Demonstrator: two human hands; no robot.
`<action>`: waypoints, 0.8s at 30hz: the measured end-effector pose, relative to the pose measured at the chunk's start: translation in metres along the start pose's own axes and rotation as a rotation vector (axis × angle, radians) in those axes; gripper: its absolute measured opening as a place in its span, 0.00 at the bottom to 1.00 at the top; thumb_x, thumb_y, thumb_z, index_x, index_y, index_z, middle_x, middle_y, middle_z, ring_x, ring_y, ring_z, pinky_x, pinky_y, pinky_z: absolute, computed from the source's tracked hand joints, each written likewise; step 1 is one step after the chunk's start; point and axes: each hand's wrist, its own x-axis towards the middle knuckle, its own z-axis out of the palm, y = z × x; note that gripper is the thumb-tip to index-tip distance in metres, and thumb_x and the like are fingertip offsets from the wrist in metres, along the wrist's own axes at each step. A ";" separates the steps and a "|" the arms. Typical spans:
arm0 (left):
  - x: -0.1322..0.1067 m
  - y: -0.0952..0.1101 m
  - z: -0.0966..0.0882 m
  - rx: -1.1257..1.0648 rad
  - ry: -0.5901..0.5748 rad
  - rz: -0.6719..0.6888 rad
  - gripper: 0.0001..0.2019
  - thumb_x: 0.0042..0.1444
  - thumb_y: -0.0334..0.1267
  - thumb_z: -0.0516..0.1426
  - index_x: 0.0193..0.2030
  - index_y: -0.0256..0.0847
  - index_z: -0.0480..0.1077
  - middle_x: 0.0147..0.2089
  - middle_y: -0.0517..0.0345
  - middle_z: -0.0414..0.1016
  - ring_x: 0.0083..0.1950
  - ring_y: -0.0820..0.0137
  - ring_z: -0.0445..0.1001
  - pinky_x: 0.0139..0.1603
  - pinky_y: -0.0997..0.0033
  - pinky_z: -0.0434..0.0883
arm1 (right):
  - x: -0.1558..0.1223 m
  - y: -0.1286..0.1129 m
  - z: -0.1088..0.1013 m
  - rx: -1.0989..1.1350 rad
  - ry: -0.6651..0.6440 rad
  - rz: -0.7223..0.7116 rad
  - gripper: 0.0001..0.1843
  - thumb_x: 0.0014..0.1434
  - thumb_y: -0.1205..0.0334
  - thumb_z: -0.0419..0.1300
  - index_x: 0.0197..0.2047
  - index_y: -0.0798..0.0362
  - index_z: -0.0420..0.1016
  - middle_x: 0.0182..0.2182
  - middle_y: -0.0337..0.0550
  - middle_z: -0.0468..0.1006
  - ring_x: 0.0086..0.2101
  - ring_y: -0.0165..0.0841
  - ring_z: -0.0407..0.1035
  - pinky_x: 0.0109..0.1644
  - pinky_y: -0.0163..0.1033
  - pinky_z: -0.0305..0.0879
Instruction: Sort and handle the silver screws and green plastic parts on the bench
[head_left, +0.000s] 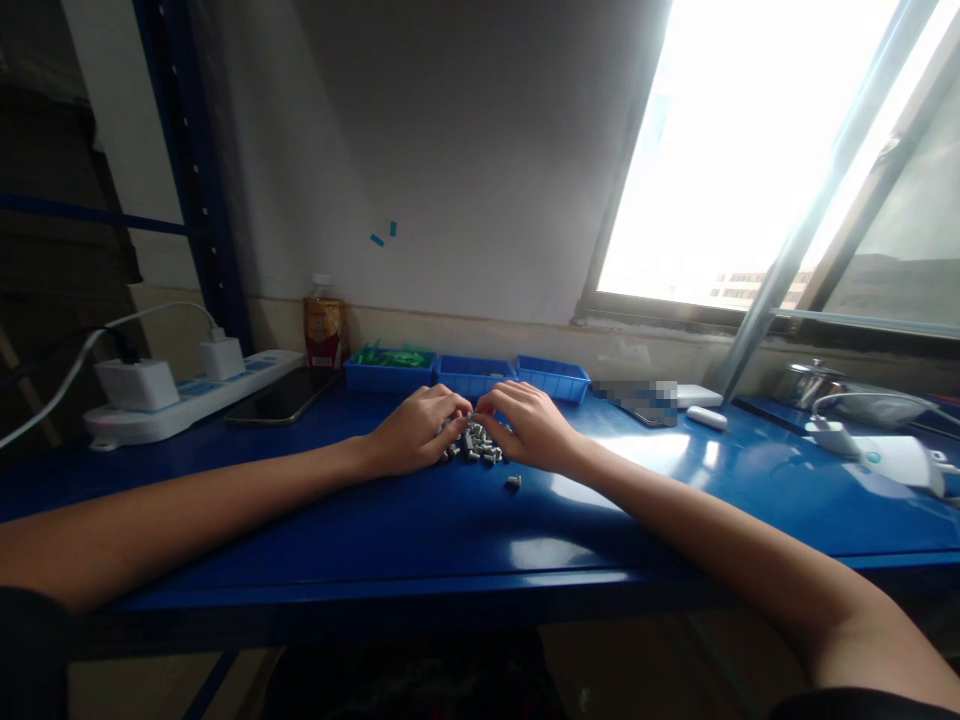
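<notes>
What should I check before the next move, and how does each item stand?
1. Left hand and right hand both at the screw pile: ok.
2. Screws all together: not ok, one loose screw lies apart, on the near side of the pile.
3. Fingers holding a screw: cannot tell, too small to make out.
4. Three blue trays in a row behind the hands: ok.
5. Bottle upright, apart from both hands: ok.

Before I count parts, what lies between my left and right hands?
In the head view, small grey pieces lie heaped between your left hand and right hand.
</notes>
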 end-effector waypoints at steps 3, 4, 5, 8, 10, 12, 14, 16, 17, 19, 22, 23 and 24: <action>0.000 0.000 -0.001 -0.020 -0.010 0.000 0.13 0.65 0.40 0.45 0.42 0.37 0.67 0.40 0.50 0.72 0.43 0.65 0.69 0.46 0.65 0.64 | 0.000 -0.004 0.003 0.022 0.011 0.030 0.07 0.63 0.61 0.53 0.36 0.54 0.70 0.30 0.43 0.75 0.32 0.32 0.68 0.39 0.37 0.60; 0.000 0.000 -0.001 -0.027 -0.014 0.001 0.13 0.65 0.40 0.44 0.42 0.37 0.67 0.40 0.50 0.72 0.43 0.65 0.69 0.46 0.65 0.64 | 0.000 -0.006 0.005 0.026 0.014 0.038 0.08 0.63 0.61 0.53 0.36 0.54 0.70 0.30 0.43 0.75 0.32 0.32 0.68 0.39 0.37 0.60; 0.000 0.000 -0.001 -0.033 -0.016 0.001 0.13 0.65 0.39 0.43 0.42 0.37 0.66 0.40 0.50 0.72 0.43 0.65 0.69 0.46 0.65 0.64 | -0.001 -0.006 0.006 0.031 0.017 0.044 0.08 0.63 0.61 0.53 0.36 0.54 0.70 0.30 0.43 0.75 0.32 0.32 0.68 0.40 0.37 0.60; -0.001 0.000 -0.002 -0.045 -0.019 0.000 0.13 0.66 0.38 0.42 0.42 0.37 0.66 0.40 0.51 0.71 0.43 0.65 0.69 0.47 0.65 0.64 | -0.001 -0.009 0.008 0.055 0.029 0.070 0.08 0.63 0.61 0.53 0.35 0.53 0.70 0.30 0.43 0.76 0.32 0.32 0.68 0.40 0.36 0.61; -0.001 -0.001 -0.002 -0.049 -0.026 -0.001 0.13 0.66 0.38 0.42 0.42 0.37 0.66 0.41 0.51 0.71 0.44 0.66 0.69 0.47 0.66 0.63 | 0.000 -0.010 0.009 0.079 0.039 0.106 0.07 0.62 0.61 0.54 0.35 0.53 0.70 0.30 0.42 0.76 0.33 0.31 0.69 0.40 0.36 0.61; -0.001 -0.001 -0.002 -0.046 -0.023 -0.001 0.13 0.66 0.39 0.42 0.42 0.37 0.65 0.40 0.52 0.71 0.43 0.66 0.69 0.47 0.65 0.63 | 0.000 -0.012 0.010 0.108 0.051 0.165 0.06 0.61 0.62 0.56 0.33 0.53 0.71 0.30 0.42 0.76 0.33 0.32 0.69 0.40 0.36 0.62; -0.002 -0.002 -0.001 -0.035 -0.003 -0.004 0.13 0.66 0.39 0.43 0.42 0.37 0.65 0.40 0.52 0.71 0.42 0.66 0.69 0.46 0.65 0.63 | 0.001 -0.014 0.011 0.141 0.054 0.226 0.05 0.59 0.63 0.56 0.32 0.53 0.71 0.30 0.41 0.77 0.33 0.32 0.70 0.39 0.35 0.62; -0.002 -0.002 0.000 -0.020 0.021 -0.001 0.13 0.66 0.39 0.43 0.43 0.37 0.65 0.40 0.52 0.71 0.42 0.66 0.69 0.46 0.65 0.63 | 0.002 -0.016 0.011 0.172 0.048 0.280 0.06 0.59 0.64 0.56 0.31 0.53 0.71 0.29 0.41 0.77 0.32 0.31 0.71 0.37 0.35 0.62; -0.002 -0.002 0.000 -0.015 0.028 0.003 0.13 0.66 0.39 0.43 0.43 0.37 0.65 0.40 0.52 0.71 0.42 0.66 0.69 0.45 0.65 0.63 | 0.002 -0.018 0.012 0.186 0.043 0.303 0.06 0.59 0.63 0.56 0.31 0.53 0.71 0.29 0.40 0.77 0.31 0.31 0.71 0.37 0.34 0.62; -0.002 -0.002 0.001 -0.009 0.036 0.010 0.13 0.66 0.39 0.43 0.43 0.37 0.65 0.40 0.52 0.71 0.41 0.66 0.69 0.45 0.65 0.62 | 0.002 -0.019 0.012 0.205 0.034 0.349 0.07 0.60 0.63 0.55 0.31 0.53 0.72 0.28 0.39 0.77 0.29 0.30 0.70 0.35 0.33 0.61; -0.002 -0.002 0.001 -0.003 0.037 0.021 0.12 0.66 0.38 0.43 0.43 0.37 0.65 0.39 0.52 0.71 0.42 0.66 0.69 0.45 0.65 0.62 | 0.003 -0.021 0.011 0.220 0.026 0.398 0.09 0.60 0.61 0.55 0.31 0.53 0.73 0.27 0.39 0.77 0.29 0.29 0.70 0.35 0.32 0.60; -0.002 -0.002 0.000 0.000 0.039 0.027 0.12 0.66 0.38 0.44 0.43 0.37 0.65 0.39 0.52 0.72 0.42 0.66 0.69 0.45 0.66 0.62 | 0.003 -0.021 0.011 0.224 0.022 0.405 0.09 0.60 0.61 0.55 0.31 0.53 0.73 0.27 0.38 0.77 0.28 0.29 0.69 0.35 0.32 0.60; -0.002 -0.002 0.000 0.004 0.043 0.033 0.12 0.66 0.38 0.44 0.43 0.37 0.66 0.39 0.52 0.72 0.42 0.66 0.69 0.44 0.66 0.62 | 0.003 -0.022 0.011 0.229 0.019 0.407 0.09 0.60 0.61 0.55 0.31 0.53 0.73 0.27 0.38 0.77 0.28 0.28 0.69 0.35 0.32 0.60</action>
